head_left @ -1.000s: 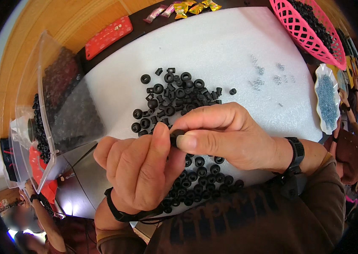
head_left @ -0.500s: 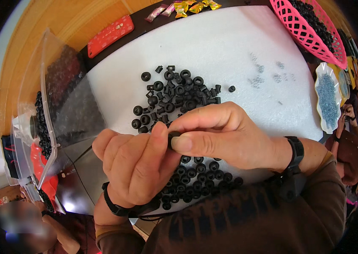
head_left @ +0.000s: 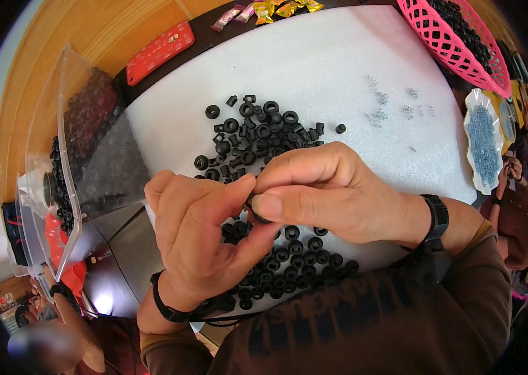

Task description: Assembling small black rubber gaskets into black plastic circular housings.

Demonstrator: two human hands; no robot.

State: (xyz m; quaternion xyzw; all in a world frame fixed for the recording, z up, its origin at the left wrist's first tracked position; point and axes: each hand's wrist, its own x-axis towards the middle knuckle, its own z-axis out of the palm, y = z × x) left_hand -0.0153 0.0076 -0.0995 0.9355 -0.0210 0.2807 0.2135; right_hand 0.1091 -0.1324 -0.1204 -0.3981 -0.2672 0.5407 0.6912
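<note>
The small black part [head_left: 259,219] sits between my two hands, above the white foam sheet [head_left: 314,62], mostly hidden by my fingers. My right hand [head_left: 333,194] pinches it between thumb and forefinger. My left hand [head_left: 198,240] has thumb and forefinger parted around it; whether they press on it I can't tell. I'd let the right pinch steady it, set the left fingertips squarely either side and press evenly, since so small a piece could slip if pushed askew. Nearer me lie black rings [head_left: 295,259]; beyond, a mixed black pile [head_left: 264,132]; rightward, tiny pale pieces [head_left: 378,117].
</note>
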